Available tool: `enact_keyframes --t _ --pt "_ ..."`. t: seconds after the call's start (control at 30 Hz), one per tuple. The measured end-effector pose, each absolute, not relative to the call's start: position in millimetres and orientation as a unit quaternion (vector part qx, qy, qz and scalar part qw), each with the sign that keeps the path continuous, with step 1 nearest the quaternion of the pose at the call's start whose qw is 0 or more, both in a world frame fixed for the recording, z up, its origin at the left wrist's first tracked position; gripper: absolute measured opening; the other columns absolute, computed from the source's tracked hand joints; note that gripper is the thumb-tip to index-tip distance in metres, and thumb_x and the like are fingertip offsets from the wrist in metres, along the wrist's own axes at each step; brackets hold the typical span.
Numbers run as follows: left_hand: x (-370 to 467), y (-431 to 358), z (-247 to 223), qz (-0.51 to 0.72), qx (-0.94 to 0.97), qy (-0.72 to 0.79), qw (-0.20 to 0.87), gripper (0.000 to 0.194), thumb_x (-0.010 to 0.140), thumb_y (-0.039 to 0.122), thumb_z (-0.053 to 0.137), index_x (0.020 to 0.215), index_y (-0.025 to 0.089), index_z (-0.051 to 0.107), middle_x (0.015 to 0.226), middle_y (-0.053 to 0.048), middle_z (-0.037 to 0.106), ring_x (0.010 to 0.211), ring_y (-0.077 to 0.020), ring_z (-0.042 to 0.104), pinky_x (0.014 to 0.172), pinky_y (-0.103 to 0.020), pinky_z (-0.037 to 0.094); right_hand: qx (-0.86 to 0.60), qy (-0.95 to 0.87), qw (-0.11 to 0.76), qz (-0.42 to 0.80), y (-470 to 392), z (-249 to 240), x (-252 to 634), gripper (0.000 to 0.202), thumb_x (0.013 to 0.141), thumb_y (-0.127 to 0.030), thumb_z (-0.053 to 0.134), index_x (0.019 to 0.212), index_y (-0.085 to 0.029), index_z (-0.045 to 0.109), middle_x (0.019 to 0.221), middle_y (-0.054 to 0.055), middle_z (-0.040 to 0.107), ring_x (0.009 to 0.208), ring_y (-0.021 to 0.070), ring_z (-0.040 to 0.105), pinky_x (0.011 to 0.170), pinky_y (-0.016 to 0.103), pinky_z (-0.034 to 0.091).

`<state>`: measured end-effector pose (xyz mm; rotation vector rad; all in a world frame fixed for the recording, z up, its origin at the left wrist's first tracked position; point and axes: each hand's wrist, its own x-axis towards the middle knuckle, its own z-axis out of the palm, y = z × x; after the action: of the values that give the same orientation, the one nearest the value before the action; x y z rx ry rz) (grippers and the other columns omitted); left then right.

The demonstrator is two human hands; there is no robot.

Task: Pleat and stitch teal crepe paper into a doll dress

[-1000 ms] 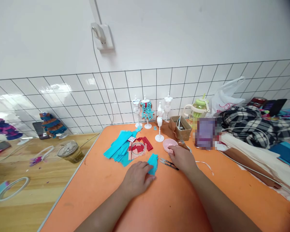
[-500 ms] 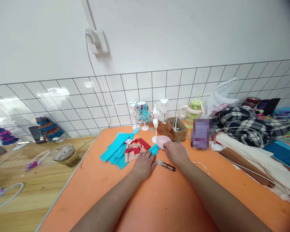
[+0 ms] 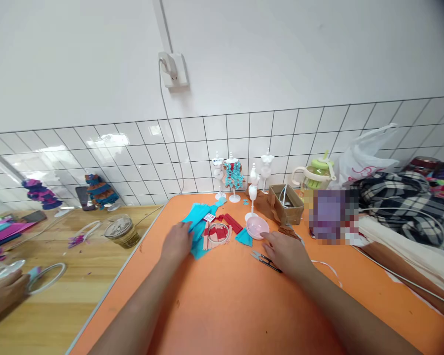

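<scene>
My left hand (image 3: 176, 242) rests at the left edge of a stack of turquoise fabric strips (image 3: 198, 214), fingers stretched over it and somewhat blurred. My right hand (image 3: 286, 251) is open beside a small pink bowl (image 3: 258, 227), fingertips close to its rim. Thread snips (image 3: 266, 261) with black handles lie just left of that hand, partly under it. Between my hands, an embroidery hoop (image 3: 218, 233) sits on pink and red fabric pieces. A folded red strip (image 3: 232, 223) and a small turquoise piece (image 3: 244, 237) lie near the bowl.
Several small white mannequins stand by the wall, one wearing a turquoise ruffled dress (image 3: 234, 173). To the right are a cardboard box (image 3: 286, 204), a drink bottle (image 3: 318, 172) and plaid cloth (image 3: 395, 197). Another person's hand (image 3: 7, 291) is at the wooden table, left.
My left hand has moved left from the small turquoise piece to the turquoise stack. My right hand has let go of the bowl's rim. The view has turned left, showing another person's hand.
</scene>
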<state>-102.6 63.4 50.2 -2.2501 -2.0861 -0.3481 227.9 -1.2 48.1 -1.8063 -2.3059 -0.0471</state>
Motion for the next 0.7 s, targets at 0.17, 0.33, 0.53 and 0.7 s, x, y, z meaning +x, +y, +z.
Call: enact_keyframes --t 0.17,0.33,0.53,0.7 --pt "-160.2 98.0 33.9 -0.099 -0.681 -0.725 -0.025 0.050 0.079 0.038 0.055 0.124 0.017 0.053 0.118 -0.015 0.060 0.108 -0.0314 0.055 0.083 -0.036 0.044 -0.575 -0.801 0.162 0.027 -35.6 37.5 239.4 0.031 0.094 -0.032 0.034 0.107 -0.027 0.062 0.088 0.004 0.065 0.082 0.0174 0.060 0.063 0.027 0.038" --pt "-182.3 115.2 29.6 -0.120 -0.641 -0.755 -0.075 0.035 0.085 0.041 0.041 0.096 0.018 0.065 0.091 -0.008 0.069 0.083 -0.0231 0.064 0.065 -0.028 0.045 -0.558 -0.818 0.105 0.094 -39.3 21.7 244.6 0.025 0.091 -0.027 0.040 0.101 -0.026 0.063 0.094 0.004 0.060 0.083 0.0175 0.059 0.062 0.027 0.037" --pt "-178.4 104.7 36.7 -0.181 -0.615 -0.767 -0.020 0.054 0.082 0.047 0.046 0.128 0.018 0.048 0.122 -0.012 0.058 0.112 -0.0290 0.054 0.085 -0.036 0.043 -0.567 -0.798 0.131 0.157 -29.4 13.9 250.0 0.024 0.092 -0.028 0.038 0.099 -0.025 0.061 0.097 0.003 0.059 0.084 0.0163 0.059 0.065 0.026 0.039" --pt "-143.2 89.6 31.4 -0.150 -0.728 -0.669 -0.006 0.051 0.074 0.056 0.057 0.115 0.027 0.058 0.124 -0.008 0.056 0.116 -0.0303 0.047 0.094 -0.040 0.035 -0.564 -0.794 0.149 0.170 -27.3 11.3 250.5 0.022 0.090 -0.028 0.040 0.099 -0.025 0.060 0.100 0.003 0.059 0.086 0.0168 0.059 0.065 0.027 0.040"
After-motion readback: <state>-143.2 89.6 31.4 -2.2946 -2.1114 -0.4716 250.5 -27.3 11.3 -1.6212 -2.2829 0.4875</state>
